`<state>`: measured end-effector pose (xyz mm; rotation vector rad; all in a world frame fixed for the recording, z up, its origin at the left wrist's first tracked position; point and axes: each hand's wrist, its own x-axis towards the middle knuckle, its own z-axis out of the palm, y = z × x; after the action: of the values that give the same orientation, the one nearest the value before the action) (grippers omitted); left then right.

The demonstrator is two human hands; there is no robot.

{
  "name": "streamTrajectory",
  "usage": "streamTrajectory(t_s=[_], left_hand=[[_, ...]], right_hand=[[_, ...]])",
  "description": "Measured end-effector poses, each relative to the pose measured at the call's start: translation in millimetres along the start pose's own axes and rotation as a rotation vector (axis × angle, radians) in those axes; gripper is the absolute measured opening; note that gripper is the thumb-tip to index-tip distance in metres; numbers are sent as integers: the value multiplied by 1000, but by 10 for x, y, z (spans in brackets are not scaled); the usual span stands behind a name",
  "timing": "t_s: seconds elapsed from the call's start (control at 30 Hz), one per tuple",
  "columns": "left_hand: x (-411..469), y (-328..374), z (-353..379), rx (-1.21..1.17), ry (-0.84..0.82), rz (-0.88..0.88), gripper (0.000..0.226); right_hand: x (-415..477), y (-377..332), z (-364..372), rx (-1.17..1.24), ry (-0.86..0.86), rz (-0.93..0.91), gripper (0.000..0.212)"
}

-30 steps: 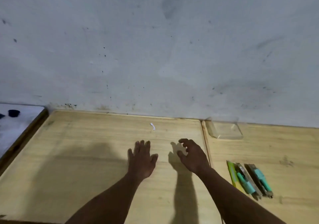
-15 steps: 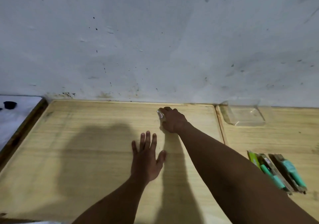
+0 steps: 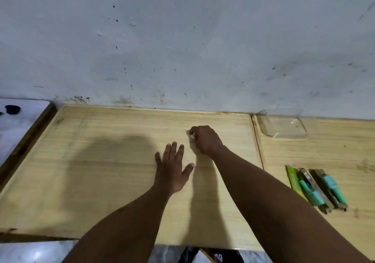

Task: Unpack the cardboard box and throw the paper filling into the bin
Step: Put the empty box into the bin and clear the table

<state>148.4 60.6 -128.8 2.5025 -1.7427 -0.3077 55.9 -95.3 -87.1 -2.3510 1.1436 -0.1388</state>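
Head view: the right hand (image 3: 205, 139) is curled narrow, pinching a small white paper scrap (image 3: 192, 134) off the surface (image 3: 101, 161), apparently stray filling for the bin, while the left hand (image 3: 172, 171), just nearer, lies spread and empty, probably for support.

Dim, soft focus, shadows toward wall

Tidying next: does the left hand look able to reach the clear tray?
Probably not easily: the right arm crosses between the left hand and the clear tray, which sits far right by the wall.
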Motion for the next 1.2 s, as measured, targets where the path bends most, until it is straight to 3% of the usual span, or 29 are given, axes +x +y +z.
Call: streamTrajectory(t_s=[0.1, 0.2, 0.4, 0.73, 0.87, 0.93, 1.2], left_hand=[[4, 10, -133, 1, -123, -12, 72], [-105, 69, -332, -87, -237, -33, 66], [-727, 280, -543, -151, -324, 5, 58], [-1831, 829, -306, -128, -462, 185, 64], [-2094, 907, -180, -131, -498, 214, 65], [-2166, 900, -166, -134, -509, 217, 66], [-2109, 823, -239, -141, -503, 236, 57]], right_hand=[[-325, 62, -76, 30, -10, 37, 39], [-747, 91, -168, 74, 0, 96, 22], [-1635, 4, -317, 133, -25, 211, 10], [-3333, -97, 63, 90, -59, 262, 18], [-3879, 109, 602, 90, -315, 394, 15], [-4047, 200, 805, 132, -391, 472, 17], [-4161, 306, 1005, 95, -395, 663, 37]])
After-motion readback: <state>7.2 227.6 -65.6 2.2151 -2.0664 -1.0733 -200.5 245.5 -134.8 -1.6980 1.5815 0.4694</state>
